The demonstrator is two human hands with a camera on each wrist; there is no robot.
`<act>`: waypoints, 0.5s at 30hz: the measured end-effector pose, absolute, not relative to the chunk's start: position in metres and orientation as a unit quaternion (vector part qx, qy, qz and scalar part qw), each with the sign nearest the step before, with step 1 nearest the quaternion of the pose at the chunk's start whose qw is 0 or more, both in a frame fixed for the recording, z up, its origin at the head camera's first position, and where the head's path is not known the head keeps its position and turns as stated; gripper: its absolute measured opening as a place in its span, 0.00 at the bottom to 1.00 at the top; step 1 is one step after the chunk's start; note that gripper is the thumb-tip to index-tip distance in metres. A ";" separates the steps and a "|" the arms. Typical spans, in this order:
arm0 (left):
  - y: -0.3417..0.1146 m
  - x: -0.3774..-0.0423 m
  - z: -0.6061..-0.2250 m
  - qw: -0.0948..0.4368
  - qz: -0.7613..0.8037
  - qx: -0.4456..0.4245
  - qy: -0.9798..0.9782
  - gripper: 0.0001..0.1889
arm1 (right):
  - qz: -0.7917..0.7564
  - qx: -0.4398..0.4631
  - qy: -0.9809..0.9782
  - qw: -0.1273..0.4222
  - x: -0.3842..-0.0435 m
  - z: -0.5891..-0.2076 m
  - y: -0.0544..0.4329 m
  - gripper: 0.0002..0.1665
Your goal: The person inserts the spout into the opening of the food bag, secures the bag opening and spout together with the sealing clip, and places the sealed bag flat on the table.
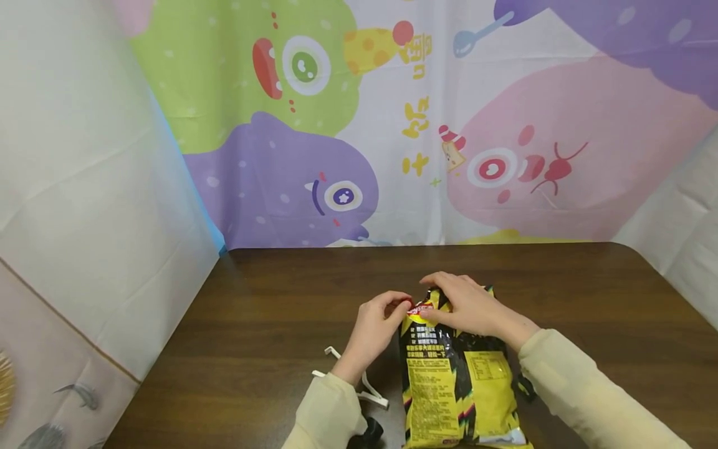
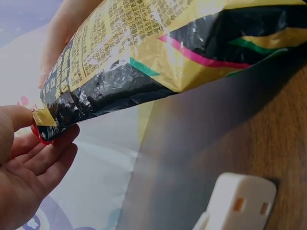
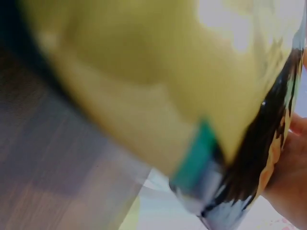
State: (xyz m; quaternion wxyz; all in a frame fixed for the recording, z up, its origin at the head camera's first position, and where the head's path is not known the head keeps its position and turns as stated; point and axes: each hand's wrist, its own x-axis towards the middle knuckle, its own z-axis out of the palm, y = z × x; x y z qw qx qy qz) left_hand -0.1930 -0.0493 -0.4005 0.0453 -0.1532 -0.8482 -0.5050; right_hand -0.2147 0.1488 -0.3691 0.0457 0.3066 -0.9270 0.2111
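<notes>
A yellow-and-black snack bag (image 1: pixel 437 386), plump and covered in small print, has its top end away from me. My left hand (image 1: pixel 371 327) pinches its upper left corner, where a bit of red shows. Seen from the left wrist, the thumb is on one face of the bag corner (image 2: pixel 48 117) and the fingers (image 2: pixel 57 158) are on the other. My right hand (image 1: pixel 473 307) grips the top edge, thumb on the printed face near the red logo and fingers over the far side. Yellow film (image 3: pixel 144 96) fills much of the right wrist view, blurred.
A white plastic frame-like piece (image 1: pixel 373 399) lies left of the bag, partly behind my left forearm. A black object (image 1: pixel 367 433) is by the left cuff, and another dark item (image 1: pixel 525 386) sits right of the bag. A cartoon-print curtain (image 1: pixel 415 206) hangs behind the brown table (image 1: pixel 269 312).
</notes>
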 end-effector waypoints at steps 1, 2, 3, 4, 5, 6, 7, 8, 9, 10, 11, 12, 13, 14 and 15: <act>-0.049 -0.193 -0.400 0.046 -0.505 -0.154 -0.848 0.13 | 0.216 0.307 -0.926 0.036 -0.215 -0.368 0.149 0.40; -0.049 -0.193 -0.400 0.047 -0.505 -0.156 -0.848 0.13 | 0.220 0.308 -0.925 0.027 -0.216 -0.368 0.149 0.40; -0.049 -0.192 -0.400 0.047 -0.505 -0.156 -0.848 0.13 | 0.225 0.307 -0.924 0.020 -0.217 -0.368 0.150 0.39; -0.049 -0.192 -0.400 0.048 -0.505 -0.157 -0.847 0.13 | 0.232 0.307 -0.923 0.011 -0.217 -0.367 0.150 0.39; -0.049 -0.192 -0.399 0.047 -0.506 -0.157 -0.847 0.13 | 0.238 0.307 -0.921 0.003 -0.217 -0.367 0.150 0.38; -0.049 -0.192 -0.399 0.046 -0.508 -0.156 -0.846 0.13 | 0.243 0.307 -0.920 -0.004 -0.218 -0.366 0.151 0.37; -0.049 -0.191 -0.399 0.044 -0.511 -0.155 -0.845 0.13 | 0.245 0.305 -0.920 -0.009 -0.218 -0.366 0.151 0.36; -0.049 -0.191 -0.399 0.042 -0.512 -0.155 -0.844 0.13 | 0.244 0.302 -0.921 -0.013 -0.218 -0.366 0.151 0.35; -0.049 -0.191 -0.399 0.040 -0.514 -0.154 -0.843 0.14 | 0.244 0.300 -0.922 -0.017 -0.219 -0.365 0.151 0.33; -0.049 -0.191 -0.400 0.039 -0.516 -0.154 -0.842 0.14 | 0.243 0.297 -0.923 -0.022 -0.219 -0.365 0.151 0.31; -0.049 -0.191 -0.400 0.037 -0.517 -0.153 -0.841 0.14 | 0.241 0.294 -0.925 -0.025 -0.219 -0.364 0.151 0.29; -0.049 -0.192 -0.399 0.037 -0.518 -0.153 -0.841 0.14 | 0.239 0.291 -0.926 -0.027 -0.219 -0.364 0.151 0.27; -0.049 -0.192 -0.399 0.037 -0.518 -0.153 -0.841 0.14 | 0.239 0.287 -0.927 -0.031 -0.219 -0.363 0.151 0.26; -0.049 -0.192 -0.399 0.038 -0.517 -0.153 -0.841 0.14 | 0.241 0.284 -0.928 -0.034 -0.219 -0.362 0.151 0.24; -0.049 -0.192 -0.399 0.037 -0.518 -0.153 -0.841 0.14 | 0.243 0.282 -0.928 -0.037 -0.219 -0.362 0.151 0.22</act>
